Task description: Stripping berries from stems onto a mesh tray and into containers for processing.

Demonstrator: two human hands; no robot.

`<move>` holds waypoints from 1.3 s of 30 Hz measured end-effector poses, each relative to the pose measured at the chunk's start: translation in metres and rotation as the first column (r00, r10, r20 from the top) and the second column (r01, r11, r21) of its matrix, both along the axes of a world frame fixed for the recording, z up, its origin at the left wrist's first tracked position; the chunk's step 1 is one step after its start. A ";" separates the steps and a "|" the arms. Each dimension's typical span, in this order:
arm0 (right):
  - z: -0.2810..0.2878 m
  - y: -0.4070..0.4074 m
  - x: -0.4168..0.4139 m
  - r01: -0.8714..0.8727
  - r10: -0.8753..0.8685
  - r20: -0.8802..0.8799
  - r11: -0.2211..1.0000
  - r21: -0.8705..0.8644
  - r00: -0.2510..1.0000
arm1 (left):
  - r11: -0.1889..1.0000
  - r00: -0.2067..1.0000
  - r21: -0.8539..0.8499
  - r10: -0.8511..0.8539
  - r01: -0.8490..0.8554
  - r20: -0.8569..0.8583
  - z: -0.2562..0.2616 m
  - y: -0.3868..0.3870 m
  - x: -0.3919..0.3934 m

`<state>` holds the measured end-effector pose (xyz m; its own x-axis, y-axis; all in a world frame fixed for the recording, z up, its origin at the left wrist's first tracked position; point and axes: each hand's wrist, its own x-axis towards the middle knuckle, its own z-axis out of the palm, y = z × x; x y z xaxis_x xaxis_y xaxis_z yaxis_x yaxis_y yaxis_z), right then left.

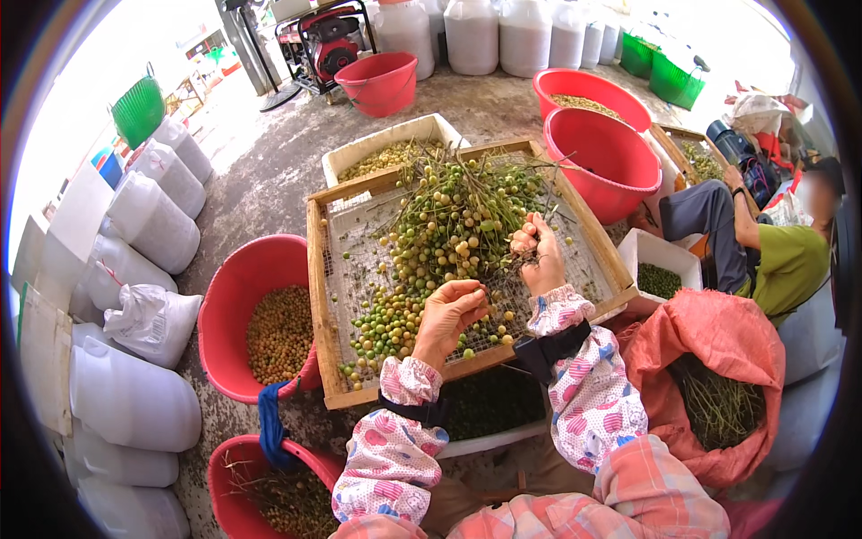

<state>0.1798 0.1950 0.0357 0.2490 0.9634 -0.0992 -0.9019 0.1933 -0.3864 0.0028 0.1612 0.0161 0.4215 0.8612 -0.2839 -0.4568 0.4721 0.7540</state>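
A wood-framed wire mesh screen (315,269) lies before me, slightly tilted to the view. On it is a heap of green and yellowish round berries (438,222) on thin stems, with loose berries (384,323) towards the near left. My right hand (541,255) is closed around a bunch of dark, thin stems at the heap's right side. Close to the near edge of the heap, my left hand (452,316) has its thumb and forefinger pinched together; something small and dark shows at the fingertips, too small to name. Below the screen's near edge stands a white-rimmed box (495,441) of dark green contents.
A red tub (222,323) of yellow-brown berries stands left, another red tub (222,485) below it. On the right are an open red woven sack (714,323) of stems, a foam box (690,263) and a seated person (781,249). Red tubs (599,182) stand behind.
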 end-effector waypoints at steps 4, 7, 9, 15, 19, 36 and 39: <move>0.004 -0.003 -0.003 0.028 -0.028 0.017 1.000 -0.002 0.999 | 0.998 0.992 -0.019 0.068 -0.066 0.111 0.002 -0.002 -0.001; 0.002 -0.001 -0.003 0.042 -0.042 0.011 0.999 0.020 0.999 | 0.999 0.981 -0.020 0.052 -0.049 0.186 0.006 -0.005 -0.005; 0.000 0.000 0.005 0.025 -0.026 0.012 0.997 0.072 1.000 | 0.999 0.977 -0.041 0.038 -0.030 0.211 0.008 -0.006 -0.006; 0.006 -0.003 0.011 0.027 -0.020 -0.061 0.992 0.121 0.998 | 0.995 0.948 -0.056 0.097 -0.084 0.303 0.002 0.003 -0.015; 0.008 -0.003 0.012 -0.028 0.047 -0.101 0.983 0.183 0.994 | 0.989 0.947 -0.064 0.147 -0.134 0.286 -0.005 0.003 -0.010; 0.001 0.004 0.017 0.072 -0.069 -0.042 0.995 0.068 0.997 | 0.986 0.954 -0.115 -0.080 0.117 0.288 0.006 -0.016 0.021; 0.003 0.004 0.011 0.114 -0.114 0.019 0.993 0.008 0.993 | 0.981 0.975 -0.195 0.061 -0.018 0.212 0.008 -0.019 0.019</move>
<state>0.1911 0.1988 0.0384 0.3590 0.9293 -0.0872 -0.8663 0.2970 -0.4016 0.0222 0.1425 0.0241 0.4576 0.8170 -0.3510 -0.6197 0.5761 0.5330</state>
